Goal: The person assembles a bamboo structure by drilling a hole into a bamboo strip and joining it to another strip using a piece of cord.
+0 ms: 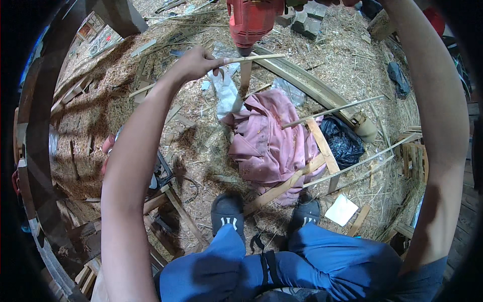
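Note:
My left hand (198, 64) pinches the left end of a thin, light wooden strip (269, 56), thumb and fingers closed on it. Above the strip, a red power drill (251, 22) points downward, its dark chuck right over the wood. Whether the bit has entered the strip I cannot make out. Below it, an upright wooden piece (245, 78) meets the strip. At the top edge, my right hand (347, 2) is mostly cut off; it appears closed on the drill's grip, which lies largely out of view.
A pink cloth (271, 141) lies in front of my feet, with wooden slats (322, 146) across it and a black plastic bag (342, 143) beside it. A long beam (307, 85) runs diagonally behind. Wood shavings and scraps cover the ground. A dark frame (37, 131) stands at left.

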The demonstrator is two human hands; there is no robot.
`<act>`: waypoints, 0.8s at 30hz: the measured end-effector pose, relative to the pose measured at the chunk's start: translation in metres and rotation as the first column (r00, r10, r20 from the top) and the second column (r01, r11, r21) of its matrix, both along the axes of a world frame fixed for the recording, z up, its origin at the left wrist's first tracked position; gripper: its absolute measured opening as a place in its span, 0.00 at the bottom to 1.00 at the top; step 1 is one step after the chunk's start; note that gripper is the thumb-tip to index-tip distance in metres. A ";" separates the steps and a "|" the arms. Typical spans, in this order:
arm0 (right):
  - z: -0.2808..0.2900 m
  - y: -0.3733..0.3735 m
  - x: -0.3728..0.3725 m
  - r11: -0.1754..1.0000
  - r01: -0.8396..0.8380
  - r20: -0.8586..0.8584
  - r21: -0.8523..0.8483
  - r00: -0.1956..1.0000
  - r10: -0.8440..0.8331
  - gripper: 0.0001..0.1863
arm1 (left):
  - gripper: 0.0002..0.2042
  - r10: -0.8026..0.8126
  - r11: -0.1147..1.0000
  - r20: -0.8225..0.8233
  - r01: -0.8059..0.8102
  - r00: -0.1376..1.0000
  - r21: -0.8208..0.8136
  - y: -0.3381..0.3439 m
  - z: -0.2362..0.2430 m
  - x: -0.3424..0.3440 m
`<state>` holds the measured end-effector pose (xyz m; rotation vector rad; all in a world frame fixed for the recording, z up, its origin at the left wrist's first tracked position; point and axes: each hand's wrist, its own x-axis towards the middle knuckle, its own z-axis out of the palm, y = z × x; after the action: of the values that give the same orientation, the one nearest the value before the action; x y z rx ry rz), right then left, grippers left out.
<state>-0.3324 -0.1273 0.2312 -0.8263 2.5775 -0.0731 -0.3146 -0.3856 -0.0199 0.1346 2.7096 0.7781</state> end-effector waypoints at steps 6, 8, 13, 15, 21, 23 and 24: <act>-0.002 -0.018 -0.017 0.977 -0.210 0.151 0.018 0.967 0.205 0.31 | 0.28 0.017 1.000 -0.059 -0.018 0.998 0.000 -0.012 -0.003 0.016; 0.005 -0.013 -0.019 0.987 -0.154 0.231 -0.037 0.960 0.158 0.30 | 0.28 -0.008 0.999 -0.078 0.012 0.997 0.046 -0.001 -0.006 0.009; -0.005 -0.016 -0.036 0.996 -0.091 0.280 -0.022 0.955 0.093 0.30 | 0.28 -0.012 1.000 -0.044 0.013 0.999 0.013 0.002 0.000 0.009; -0.005 -0.019 -0.035 0.998 -0.057 0.254 0.003 0.966 0.054 0.30 | 0.28 -0.012 0.999 -0.057 0.015 0.998 0.052 0.001 -0.001 0.010; 0.004 -0.017 -0.043 0.973 -0.217 0.382 -0.079 0.895 0.230 0.32 | 0.28 0.013 1.000 -0.025 -0.013 1.000 0.017 -0.009 -0.002 0.001; 0.001 -0.022 -0.043 0.974 -0.222 0.337 -0.041 0.915 0.222 0.31 | 0.28 0.009 1.000 -0.036 -0.009 0.999 0.025 -0.009 -0.002 0.003; -0.003 -0.022 -0.045 0.975 -0.224 0.300 0.000 0.930 0.214 0.29 | 0.28 0.006 0.999 -0.039 -0.005 0.999 0.037 -0.007 -0.002 0.005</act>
<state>-0.3770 -0.1494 0.2280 -1.0019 2.1862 -0.0803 -0.3093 -0.3929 -0.0215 0.1527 2.7339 0.8362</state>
